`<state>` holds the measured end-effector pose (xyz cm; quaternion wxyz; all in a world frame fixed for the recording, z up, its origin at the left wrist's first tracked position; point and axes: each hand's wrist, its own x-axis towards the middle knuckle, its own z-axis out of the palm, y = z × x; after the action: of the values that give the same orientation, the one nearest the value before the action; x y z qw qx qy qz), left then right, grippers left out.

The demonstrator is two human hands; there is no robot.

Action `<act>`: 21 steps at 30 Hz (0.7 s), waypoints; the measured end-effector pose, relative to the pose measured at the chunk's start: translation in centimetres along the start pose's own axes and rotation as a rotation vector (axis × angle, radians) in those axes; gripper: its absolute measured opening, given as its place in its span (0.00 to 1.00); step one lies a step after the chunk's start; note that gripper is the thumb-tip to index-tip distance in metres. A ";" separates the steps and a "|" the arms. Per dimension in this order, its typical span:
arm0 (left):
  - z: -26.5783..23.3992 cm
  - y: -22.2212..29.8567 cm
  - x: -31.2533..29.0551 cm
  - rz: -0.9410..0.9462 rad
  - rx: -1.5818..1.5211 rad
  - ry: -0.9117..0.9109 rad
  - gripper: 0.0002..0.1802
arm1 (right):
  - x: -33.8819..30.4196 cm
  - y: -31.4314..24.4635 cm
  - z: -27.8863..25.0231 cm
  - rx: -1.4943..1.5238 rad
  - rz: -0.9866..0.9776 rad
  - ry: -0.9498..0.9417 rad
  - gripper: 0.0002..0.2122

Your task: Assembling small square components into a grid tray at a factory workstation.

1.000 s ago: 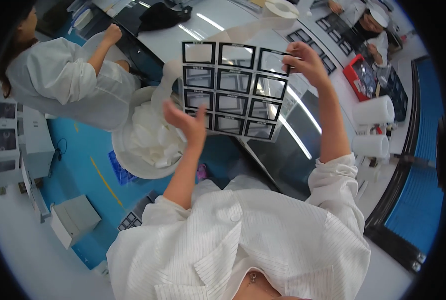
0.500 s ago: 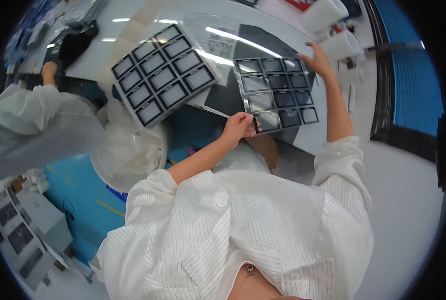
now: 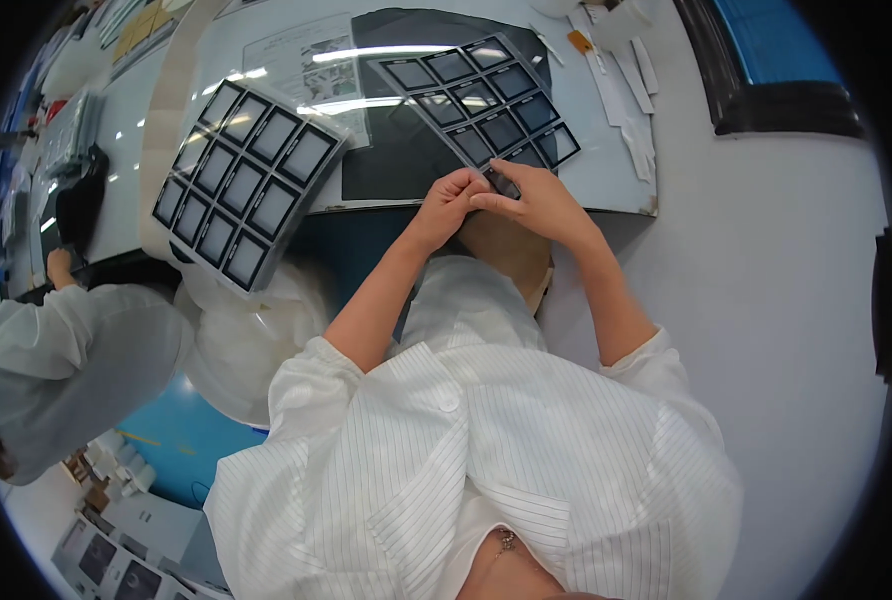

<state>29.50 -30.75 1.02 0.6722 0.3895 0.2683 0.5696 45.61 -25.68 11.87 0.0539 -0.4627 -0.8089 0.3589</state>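
Observation:
Two clear trays hold rows of black-framed rectangular panels. The right tray (image 3: pixel 501 132), with see-through dark panes, lies tilted on the table in front of me. Both my hands meet at its near corner. My left hand (image 3: pixel 446 212) is closed, its fingertips pinched beside that corner panel. My right hand (image 3: pixel 541 203) curls over the corner panel, its thumb reaching to the left fingertips. Whatever lies between the fingers is too small or covered to make out. The left tray (image 3: pixel 241 187), with whitish panes, overhangs the table's front edge.
A dark mat (image 3: pixel 376 172) lies under the right tray, beside a printed sheet under clear film. White strips (image 3: pixel 626 110) are at the table's right end. A white-lined bin (image 3: pixel 256 350) stands below the left tray. Another person's sleeve (image 3: pixel 86 335) is at far left.
My right hand has left the far right side of the right tray and come to its near corner, beside my left hand. The view has shifted, and both trays appear turned.

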 end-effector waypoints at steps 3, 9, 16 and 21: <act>0.1 0.3 0.1 -0.054 -0.081 -0.016 0.08 | 0.1 0.3 -0.8 0.087 -0.010 -0.073 0.36; -1.4 -3.2 -2.5 -0.182 0.104 0.041 0.11 | 1.1 0.6 -3.3 -0.249 -0.116 -0.169 0.16; -1.0 -2.2 -4.5 -0.446 0.304 0.226 0.14 | 0.1 -1.3 -4.7 -0.214 -0.186 -0.249 0.09; -4.4 2.4 -1.2 -0.496 0.133 0.473 0.20 | -0.7 -1.4 -4.4 -0.222 -0.219 -0.158 0.09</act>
<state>24.37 -30.82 0.48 0.6826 0.2128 0.5394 0.4448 46.90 -24.33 16.17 -0.0225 -0.3451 -0.8909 0.2944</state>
